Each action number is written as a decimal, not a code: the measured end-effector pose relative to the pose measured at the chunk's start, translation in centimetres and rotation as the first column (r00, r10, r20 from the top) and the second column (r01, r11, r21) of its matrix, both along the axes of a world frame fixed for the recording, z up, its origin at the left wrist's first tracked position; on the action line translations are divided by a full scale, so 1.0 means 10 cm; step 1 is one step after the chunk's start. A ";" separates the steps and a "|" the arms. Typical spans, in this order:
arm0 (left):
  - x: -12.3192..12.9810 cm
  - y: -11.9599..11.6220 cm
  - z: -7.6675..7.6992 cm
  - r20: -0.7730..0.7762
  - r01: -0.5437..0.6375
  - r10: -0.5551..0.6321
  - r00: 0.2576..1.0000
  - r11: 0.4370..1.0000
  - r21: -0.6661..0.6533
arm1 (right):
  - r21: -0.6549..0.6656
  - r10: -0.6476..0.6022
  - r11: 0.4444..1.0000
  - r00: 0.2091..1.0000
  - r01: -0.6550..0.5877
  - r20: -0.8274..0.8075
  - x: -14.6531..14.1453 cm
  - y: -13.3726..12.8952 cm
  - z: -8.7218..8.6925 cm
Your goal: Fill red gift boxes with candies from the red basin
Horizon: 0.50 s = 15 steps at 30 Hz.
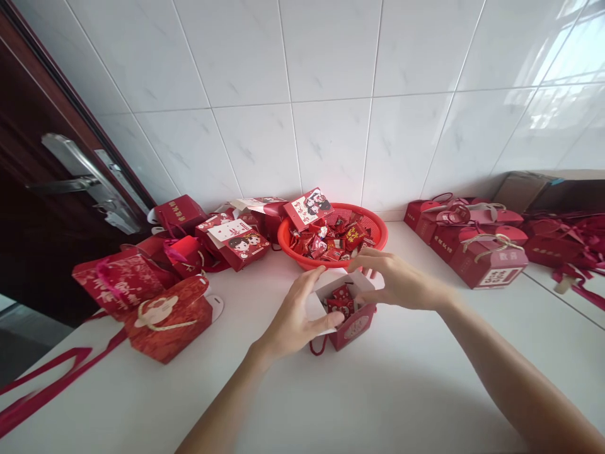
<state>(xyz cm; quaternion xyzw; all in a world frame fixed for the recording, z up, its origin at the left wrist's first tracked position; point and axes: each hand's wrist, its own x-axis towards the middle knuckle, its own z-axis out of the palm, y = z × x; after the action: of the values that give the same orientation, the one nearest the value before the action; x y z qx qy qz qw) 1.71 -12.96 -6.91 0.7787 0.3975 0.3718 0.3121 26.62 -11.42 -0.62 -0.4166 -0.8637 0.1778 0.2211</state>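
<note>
And here we are at the white-lined red box, standing open-topped on the countertop between two bare hands. The left hand has its thumb spread away from its fingers, thumb over the opening; the right hand curves in from the other side, fingers bent at the white flaps. Whether either pinches the card, I cannot tell: the fingertips are partly hidden. Small red packets sit inside, some of them covered by the hands, and a dark red cord loops out at the base.

Just behind, a red plastic basket brims with wrapped sweets, a printed carton overlapping its rim. Over to the left, a jumble of gift boxes, many half hidden by their neighbours, and a ribbon running out of view. Right side: more red boxes in rows, with a dark-sided carton cut off by the edge.

All this on a white countertop against glossy marbled tiles, a window reflected top right, a dark red door with a silver handle far left.

Lettering now: gold characters on one sweet wrapper, pale ones on several boxes, cartoon figures alongside; too small to read surely.
</note>
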 end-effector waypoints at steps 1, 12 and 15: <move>0.01 0.00 0.00 0.015 -0.005 0.004 1.000 1.000 0.015 | -0.006 0.017 1.000 0.999 -0.017 -0.044 0.01 -0.05 -0.04; 0.08 -0.04 -0.03 0.264 -0.049 0.046 0.963 0.999 0.004 | -0.110 0.108 0.984 0.956 -0.142 -0.271 0.10 -0.40 -0.46; 0.05 -0.02 -0.04 0.313 0.005 -0.016 0.950 0.999 0.034 | -0.110 0.127 0.979 0.933 -0.173 -0.336 0.11 -0.40 -0.55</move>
<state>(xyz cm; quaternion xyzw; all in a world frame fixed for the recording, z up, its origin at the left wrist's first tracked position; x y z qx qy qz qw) 2.18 -13.12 -7.33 0.7169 0.3327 0.4954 0.3605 27.74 -15.40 -6.14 -0.3283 -0.8299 0.3201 0.3179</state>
